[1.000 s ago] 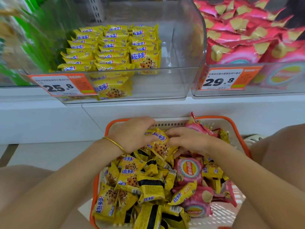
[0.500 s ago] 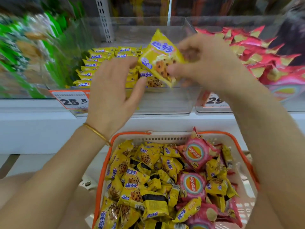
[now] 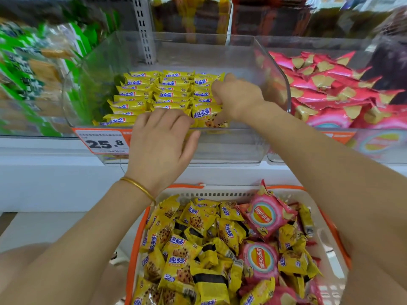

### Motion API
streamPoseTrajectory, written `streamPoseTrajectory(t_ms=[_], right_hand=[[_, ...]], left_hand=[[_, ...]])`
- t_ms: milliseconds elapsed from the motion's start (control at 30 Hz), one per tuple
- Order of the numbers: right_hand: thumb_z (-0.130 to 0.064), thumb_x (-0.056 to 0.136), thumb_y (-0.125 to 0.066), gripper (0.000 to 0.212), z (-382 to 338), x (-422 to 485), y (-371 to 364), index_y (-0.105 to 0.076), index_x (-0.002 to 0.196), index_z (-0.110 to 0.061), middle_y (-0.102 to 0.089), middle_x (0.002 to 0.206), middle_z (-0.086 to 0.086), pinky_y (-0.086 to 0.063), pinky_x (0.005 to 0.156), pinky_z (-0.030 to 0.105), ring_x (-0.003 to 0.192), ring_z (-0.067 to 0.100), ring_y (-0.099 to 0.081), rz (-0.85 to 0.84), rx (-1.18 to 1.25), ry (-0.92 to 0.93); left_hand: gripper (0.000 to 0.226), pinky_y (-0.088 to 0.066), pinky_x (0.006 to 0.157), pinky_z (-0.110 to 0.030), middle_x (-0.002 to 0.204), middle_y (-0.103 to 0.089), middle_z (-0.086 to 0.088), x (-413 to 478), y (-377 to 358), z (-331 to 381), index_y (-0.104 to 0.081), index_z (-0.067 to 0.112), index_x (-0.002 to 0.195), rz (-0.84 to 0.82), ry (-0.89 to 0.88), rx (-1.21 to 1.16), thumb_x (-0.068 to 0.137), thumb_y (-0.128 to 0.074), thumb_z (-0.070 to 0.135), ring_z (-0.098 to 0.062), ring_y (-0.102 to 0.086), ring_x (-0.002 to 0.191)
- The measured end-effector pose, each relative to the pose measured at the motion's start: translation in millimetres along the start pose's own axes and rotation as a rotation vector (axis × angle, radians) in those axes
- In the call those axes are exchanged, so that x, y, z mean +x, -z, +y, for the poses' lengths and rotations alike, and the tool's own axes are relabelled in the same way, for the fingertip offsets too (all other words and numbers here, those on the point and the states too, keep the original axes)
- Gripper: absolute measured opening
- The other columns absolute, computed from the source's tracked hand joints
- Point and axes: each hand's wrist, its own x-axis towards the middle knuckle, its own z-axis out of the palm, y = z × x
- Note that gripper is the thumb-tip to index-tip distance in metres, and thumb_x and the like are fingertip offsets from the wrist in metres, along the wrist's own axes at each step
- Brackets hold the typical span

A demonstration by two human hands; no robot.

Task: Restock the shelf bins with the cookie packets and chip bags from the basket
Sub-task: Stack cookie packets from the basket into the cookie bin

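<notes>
1 yellow cookie packet point(image 3: 206, 116) sits at the front of the right-hand column in the clear cookie bin point(image 3: 231, 148), at the bin's 5 o'clock, touching the rows of packets behind it. The right hand point(image 3: 239, 99) reaches over the front wall and pinches the packet's right edge with curled fingers. The left hand point(image 3: 163, 139) is at the bin's 6 o'clock, fingers relaxed and grasping nothing. Its fingertips lie at the front lip just beside the packet's left end, though I cannot tell whether they touch it. The 25.8 price tag point(image 3: 103, 143) hangs at the bin's 7 o'clock.

The step in hand looks like seating this packet in line with its column — placing, not picking.

The next move calls for the right hand to let go without tipping the packet or disturbing the row, with the left ready to square it up. Both hands should then drop to the basket point(image 3: 182, 186) at 6 o'clock of the shelf.

The basket is heaped with loose cookie packets point(image 3: 178, 258) and several pink chip bags point(image 3: 267, 215), so the restock seems far from done. The chip bags belong at 3 o'clock of the cookie bin, with the pink shelf stock point(image 3: 326, 93) — sorting by colour will matter on each grab.
</notes>
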Motion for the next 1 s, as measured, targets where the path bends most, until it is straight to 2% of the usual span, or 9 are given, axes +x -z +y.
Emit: streamPoseTrajectory(t_ms=[167, 367, 533, 600, 667, 800, 867, 933, 1000], right_hand=[[-0.009, 0.086, -0.065, 0.043, -5, 7, -8, -0.044, 0.123, -0.008, -0.039, 0.128, 0.014, -0.042, 0.080, 0.040, 0.108, 0.037, -0.055, -0.064, 0.008, -0.023], [-0.032, 0.073, -0.080, 0.071, 0, -10, 8, -0.040, 0.126, -0.008, -0.039, 0.129, 0.013, -0.038, 0.070, 0.038, 0.105, 0.036, -0.058, -0.042, 0.018, -0.021], [-0.025, 0.082, -0.070, 0.042, -1, -68, 39, -0.046, 0.114, -0.012, -0.043, 0.120, 0.010, -0.046, 0.075, 0.038, 0.098, 0.033, -0.056, 0.252, 0.154, 0.047], [-0.021, 0.082, -0.068, 0.028, 3, -101, 36, -0.047, 0.101, -0.017, -0.045, 0.106, 0.006, -0.047, 0.077, 0.042, 0.092, 0.030, -0.054, 0.349, 0.261, 0.103], [-0.019, 0.079, -0.069, 0.025, 8, -128, 21, -0.045, 0.088, -0.023, -0.044, 0.090, -0.002, -0.045, 0.074, 0.039, 0.082, 0.023, -0.051, 0.337, 0.393, 0.142], [-0.017, 0.081, -0.068, 0.015, 23, -157, -45, -0.054, 0.084, -0.022, -0.043, 0.074, -0.013, -0.036, 0.068, 0.027, 0.078, 0.015, -0.051, -0.007, 0.545, 0.152], [-0.023, 0.084, -0.067, 0.014, 30, -163, -83, -0.061, 0.096, -0.017, -0.049, 0.083, -0.010, -0.033, 0.069, 0.023, 0.089, 0.017, -0.055, -0.370, 0.366, 0.212], [-0.033, 0.082, -0.071, 0.035, 36, -170, -114, -0.061, 0.110, -0.013, -0.056, 0.099, -0.003, -0.043, 0.074, 0.026, 0.094, 0.017, -0.056, -0.808, 0.281, 0.251], [-0.039, 0.076, -0.076, 0.057, 35, -179, -134, -0.055, 0.123, -0.015, -0.052, 0.113, -0.001, -0.054, 0.068, 0.032, 0.098, 0.023, -0.056, -1.137, 0.277, 0.238]], left_hand=[[0.036, -0.030, 0.081, -0.038, 0.102, -0.067, -0.005, 0, -4, -1, -0.067, 0.012, 0.100, -0.002, -0.004, 0.019, 0.094, -0.041, 0.035, -0.030, -0.059, 0.095], [0.034, -0.031, 0.086, -0.039, 0.109, -0.066, -0.005, -2, -3, -2, -0.065, 0.012, 0.109, 0.010, -0.021, -0.006, 0.093, -0.043, 0.032, -0.029, -0.056, 0.102], [0.029, -0.033, 0.086, -0.041, 0.116, -0.064, -0.007, -15, 8, 15, -0.066, 0.009, 0.109, 0.122, -0.141, -0.081, 0.089, -0.049, 0.021, -0.027, -0.050, 0.106], [0.027, -0.033, 0.081, -0.040, 0.114, -0.065, -0.007, -24, 9, 26, -0.067, 0.008, 0.106, 0.107, -0.194, -0.101, 0.090, -0.050, 0.020, -0.028, -0.052, 0.101], [0.025, -0.033, 0.078, -0.039, 0.111, -0.065, -0.007, -31, 7, 35, -0.068, 0.007, 0.103, 0.063, -0.230, -0.116, 0.089, -0.050, 0.018, -0.028, -0.051, 0.097], [0.021, -0.035, 0.074, -0.039, 0.104, -0.066, -0.008, -43, -4, 44, -0.068, 0.007, 0.099, -0.084, -0.268, -0.157, 0.088, -0.051, 0.013, -0.030, -0.053, 0.091], [0.022, -0.041, 0.075, -0.040, 0.103, -0.065, -0.007, -50, -11, 49, -0.067, 0.007, 0.098, -0.200, -0.277, -0.193, 0.088, -0.049, 0.014, -0.029, -0.053, 0.090], [0.023, -0.046, 0.073, -0.043, 0.103, -0.065, -0.006, -56, -17, 56, -0.067, 0.009, 0.099, -0.315, -0.278, -0.229, 0.088, -0.047, 0.014, -0.029, -0.054, 0.090], [0.025, -0.048, 0.073, -0.043, 0.101, -0.065, -0.006, -60, -22, 64, -0.067, 0.008, 0.098, -0.396, -0.284, -0.255, 0.087, -0.046, 0.015, -0.029, -0.056, 0.089]])
